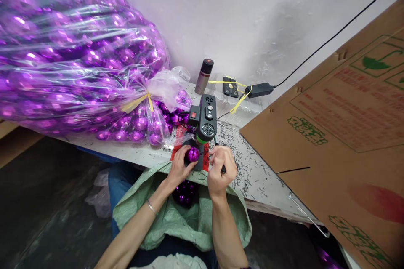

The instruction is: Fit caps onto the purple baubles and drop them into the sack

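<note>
The left hand [181, 166] is half-curled, pinching a purple ball [193, 154]; beside it, the right hand [221, 168] is gripping a black handle [223, 169].

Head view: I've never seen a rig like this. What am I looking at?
No robot: one head-worn camera looks forward and down at a person's bare hands. The left hand holds a shiny purple ball below a small black machine; the right hand grips a black handle beside it. On the pale table are dark slivers, a capped cylinder and a big clear bag of purple balls. A cardboard box stands at right, a green sack below the hands.
</note>
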Demonstrator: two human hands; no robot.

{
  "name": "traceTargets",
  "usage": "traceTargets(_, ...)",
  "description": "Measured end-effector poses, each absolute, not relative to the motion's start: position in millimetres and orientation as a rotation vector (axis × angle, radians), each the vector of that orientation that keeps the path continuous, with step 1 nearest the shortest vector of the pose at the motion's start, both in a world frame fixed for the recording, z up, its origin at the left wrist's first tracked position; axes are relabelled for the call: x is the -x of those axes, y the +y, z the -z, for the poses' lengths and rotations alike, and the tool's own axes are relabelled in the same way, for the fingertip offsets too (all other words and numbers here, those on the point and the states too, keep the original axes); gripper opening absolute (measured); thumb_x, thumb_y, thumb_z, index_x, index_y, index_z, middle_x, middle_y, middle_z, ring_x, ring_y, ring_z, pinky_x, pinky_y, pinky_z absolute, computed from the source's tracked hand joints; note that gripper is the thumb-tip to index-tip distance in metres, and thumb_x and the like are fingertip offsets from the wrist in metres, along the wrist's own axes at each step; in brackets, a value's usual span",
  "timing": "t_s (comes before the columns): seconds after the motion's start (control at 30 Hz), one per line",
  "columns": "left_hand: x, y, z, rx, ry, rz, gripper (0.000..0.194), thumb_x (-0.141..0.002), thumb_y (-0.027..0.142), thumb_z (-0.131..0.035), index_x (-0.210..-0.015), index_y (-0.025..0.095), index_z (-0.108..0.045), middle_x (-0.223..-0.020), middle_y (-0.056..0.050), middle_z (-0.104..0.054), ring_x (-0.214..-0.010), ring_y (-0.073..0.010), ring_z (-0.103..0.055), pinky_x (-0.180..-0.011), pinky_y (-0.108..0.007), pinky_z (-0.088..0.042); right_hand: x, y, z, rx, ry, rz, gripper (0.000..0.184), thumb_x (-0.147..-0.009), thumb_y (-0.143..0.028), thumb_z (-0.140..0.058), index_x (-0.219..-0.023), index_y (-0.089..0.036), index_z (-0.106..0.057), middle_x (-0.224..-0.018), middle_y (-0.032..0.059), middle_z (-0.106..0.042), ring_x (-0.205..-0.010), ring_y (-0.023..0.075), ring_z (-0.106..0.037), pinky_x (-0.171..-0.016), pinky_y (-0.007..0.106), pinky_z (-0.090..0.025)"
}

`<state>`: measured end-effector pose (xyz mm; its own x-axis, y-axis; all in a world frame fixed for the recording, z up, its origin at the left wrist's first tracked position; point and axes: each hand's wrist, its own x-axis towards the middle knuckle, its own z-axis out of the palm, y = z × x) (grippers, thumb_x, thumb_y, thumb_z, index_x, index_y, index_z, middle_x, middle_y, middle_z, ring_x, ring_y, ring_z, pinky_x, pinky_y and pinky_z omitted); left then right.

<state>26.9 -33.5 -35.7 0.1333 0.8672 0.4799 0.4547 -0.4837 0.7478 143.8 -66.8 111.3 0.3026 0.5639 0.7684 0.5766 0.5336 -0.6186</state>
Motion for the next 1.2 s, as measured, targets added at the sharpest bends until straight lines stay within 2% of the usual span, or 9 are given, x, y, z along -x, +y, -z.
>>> traceTargets(0.1,-11.5,-68.2,43.2,-2.143,1.245,-1.299,0.055,-0.092,0.042,-0.068,-0.14,0.023,-0.05,-0.139,-0.017,-0.064,-0.132,-0.0333,-0.061,-0.112,-0.055,-0.048,-146.1,-69.4,-114.9,1.1,-1.398,0.006,0.031,-0.099,-0.011,-0.046,-0.07,-0.021,-0.052,-0.072,-0.0005,-0.058,-0.07,0.0133,-0.059,-0.063,0.028,-0.045)
traceTargets(0.2,4.3,-82.1,39.1,-2.256,1.221,-1.292,0.074,-0.089,0.054,-0.068,-0.149,0.02,-0.043,-0.144,-0.021,-0.059,-0.134,-0.0376,-0.059,-0.11,-0.057,-0.049,-146.0,-71.3,-103.8,1.059,-1.441,0.052,0.03,-0.097,-0.008,-0.045,-0.072,-0.022,-0.052,-0.072,-0.0008,-0.058,-0.071,0.0133,-0.06,-0.064,0.028,-0.046)
traceTargets(0.37,9.5,2.2,-18.0,-2.229,1.526,-1.24,0.045,-0.098,0.016,-0.045,-0.142,0.019,-0.056,-0.139,-0.018,-0.063,-0.133,-0.0328,-0.058,-0.116,-0.053,-0.044,-142.4,-70.7,-94.3,1.03,-1.441,0.108,0.031,-0.096,-0.005,-0.043,-0.071,-0.022,-0.05,-0.067,-0.0021,-0.053,-0.071,0.0144,-0.061,-0.062,0.027,-0.045)
traceTargets(0.47,-1.2,75.1,-52.5,-2.076,1.905,-0.699,0.043,-0.092,0.007,-0.045,-0.132,0.007,-0.061,-0.128,-0.027,-0.066,-0.127,-0.0389,-0.061,-0.108,-0.055,-0.047,-142.4,-70.6,-94.9,1.041,-1.449,0.117,0.031,-0.095,-0.005,-0.043,-0.071,-0.022,-0.05,-0.072,-0.0006,-0.057,-0.069,0.013,-0.059,-0.061,0.027,-0.045)
traceTargets(0.57,-12.9,117.0,-64.7,-1.975,1.977,-0.538,0.035,-0.096,0.013,-0.043,-0.122,0.001,-0.064,-0.113,-0.032,-0.068,-0.111,-0.0424,-0.069,-0.095,-0.054,-0.053,-143.3,-71.5,-93.6,1.041,-1.457,0.11,0.03,-0.095,-0.003,-0.043,-0.072,-0.022,-0.05,-0.073,-0.0011,-0.057,-0.07,0.012,-0.06,-0.063,0.025,-0.047)
traceTargets(0.67,-16.0,124.3,-61.0,-1.932,1.974,-0.502,0.038,-0.1,0.024,-0.044,-0.127,0.003,-0.06,-0.121,-0.033,-0.065,-0.104,-0.0404,-0.073,-0.087,-0.048,-0.055,-143.2,-72.0,-91.3,1.034,-1.457,0.106,0.03,-0.096,-0.004,-0.043,-0.072,-0.022,-0.049,-0.073,-0.0016,-0.056,-0.072,0.0118,-0.06,-0.064,0.025,-0.047)
traceTargets(0.83,-3.8,113.4,-53.3,-1.967,1.877,-0.499,0.046,-0.099,0.029,-0.05,-0.141,0.009,-0.049,-0.128,-0.027,-0.065,-0.11,-0.0367,-0.072,-0.089,-0.042,-0.054,-141.7,-70.7,-89.6,1.019,-1.437,0.111,0.031,-0.097,-0.005,-0.042,-0.072,-0.022,-0.05,-0.071,-0.002,-0.055,-0.071,0.0122,-0.061,-0.064,0.026,-0.046)
traceTargets(1.03,1.8,113.0,-54.3,-2.03,1.683,-0.446,0.039,-0.105,0.036,-0.042,-0.137,0.017,-0.052,-0.126,-0.016,-0.072,-0.117,-0.0295,-0.07,-0.092,-0.034,-0.052,-141.3,-69.8,-88.2,1.014,-1.425,0.107,0.032,-0.097,-0.006,-0.042,-0.071,-0.022,-0.051,-0.07,-0.0014,-0.055,-0.072,0.0133,-0.061,-0.064,0.027,-0.046)
traceTargets(1.2,0.0,100.8,-56.3,-2.054,1.743,-0.274,0.044,-0.102,0.042,-0.052,-0.134,0.013,-0.056,-0.122,-0.02,-0.073,-0.115,-0.0336,-0.071,-0.093,-0.037,-0.053,-142.7,-69.7,-86.6,1.019,-1.43,0.092,0.031,-0.098,-0.008,-0.042,-0.071,-0.022,-0.051,-0.073,-0.0002,-0.057,-0.072,0.0137,-0.06,-0.064,0.028,-0.046)
